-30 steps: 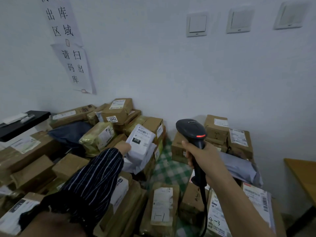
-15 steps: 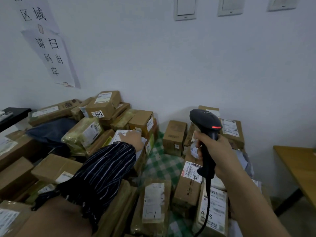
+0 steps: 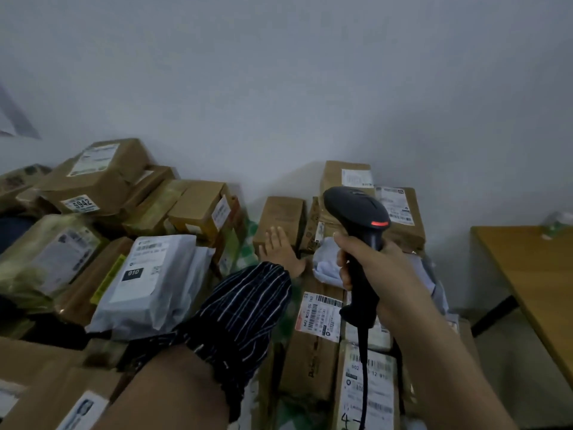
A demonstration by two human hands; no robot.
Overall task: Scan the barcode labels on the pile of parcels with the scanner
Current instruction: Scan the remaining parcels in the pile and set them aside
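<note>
Open room: a narrow strip of checked cloth [image 3: 246,243] between the left heap of parcels [image 3: 102,187] and the centre boxes; floor [image 3: 508,361] at lower right, along the table [image 3: 527,274] edge.
Left hand [image 3: 280,251]: my fingers are straight and spread — flat against the small brown box [image 3: 282,212] at centre.
Right hand [image 3: 376,274]: wrapped round the scanner [image 3: 356,209] handle — head raised, right of centre.

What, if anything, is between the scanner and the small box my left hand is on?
Nothing visible stands between the scanner and the small box; the left hand lies flat on its near face.
</note>
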